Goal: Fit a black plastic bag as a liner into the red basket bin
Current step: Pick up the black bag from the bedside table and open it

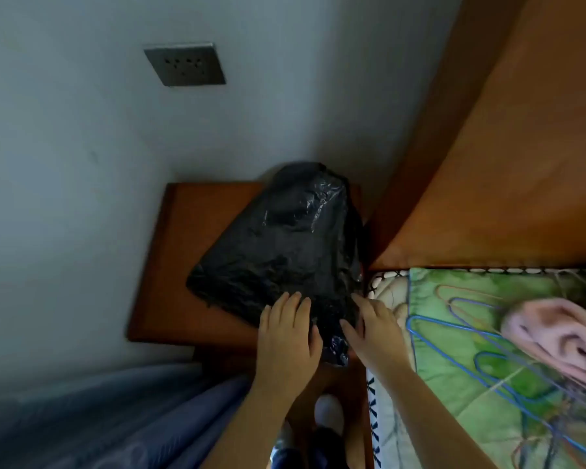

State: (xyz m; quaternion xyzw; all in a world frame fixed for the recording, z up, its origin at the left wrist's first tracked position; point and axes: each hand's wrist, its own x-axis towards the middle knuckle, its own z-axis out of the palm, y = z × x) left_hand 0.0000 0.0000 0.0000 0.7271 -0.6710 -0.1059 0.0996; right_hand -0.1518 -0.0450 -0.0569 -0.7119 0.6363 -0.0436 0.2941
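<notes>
Head view, looking down. The black bag (278, 252) is stretched over a bulky form that stands on the wooden bedside table (183, 265), in the corner between the grey wall (82, 147) and the wooden headboard (504, 147). Its film is glossy and finely creased, with pale highlights near the rounded top. It widens towards you into a broad, angular lower edge, and a loose crumpled tail hangs between your hands. What the bag covers is hidden, so you cannot tell the bin's shape or colour here.

Your left hand (286, 336) lies flat on the near face of the bag, fingers straight and close together, grasping nothing. Your right hand (374, 333) rests just beside it on the bag's right lower edge, fingers extended and thumb spread, likewise pressing rather than gripping.

A wall socket (185, 64) sits above the table. To the right, blue wire hangers (454, 333) and a pink cloth (555, 333) lie on a green bedcover (454, 377).
</notes>
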